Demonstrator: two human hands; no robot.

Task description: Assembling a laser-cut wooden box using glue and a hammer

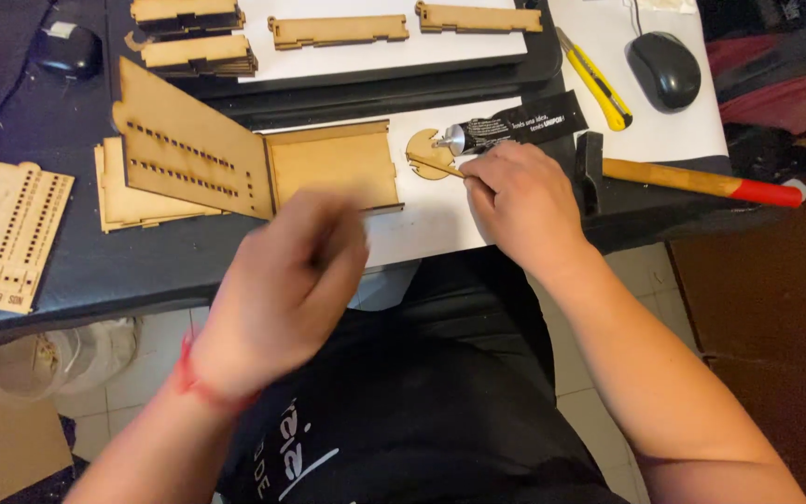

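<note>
My right hand (520, 201) rests on the white sheet (440, 219) and pinches a thin wooden stick whose tip touches a round wooden disc piece (424, 154). A black glue tube (515, 126) lies just above that hand, its nozzle pointing at the disc. My left hand (286, 289) is blurred, raised off the desk edge with its fingers curled; whether it holds anything is unclear. Just beyond it stands a partly built wooden box (333, 163) joined to a slotted wooden panel (193, 145).
A hammer (692, 177) with a red-tipped wooden handle lies right of my right hand. Behind are a yellow utility knife (594, 79), a black mouse (664, 67) and wooden strips (338, 30). More wooden panels (11, 233) lie at the left. The dark desk (76, 271) ends above my lap.
</note>
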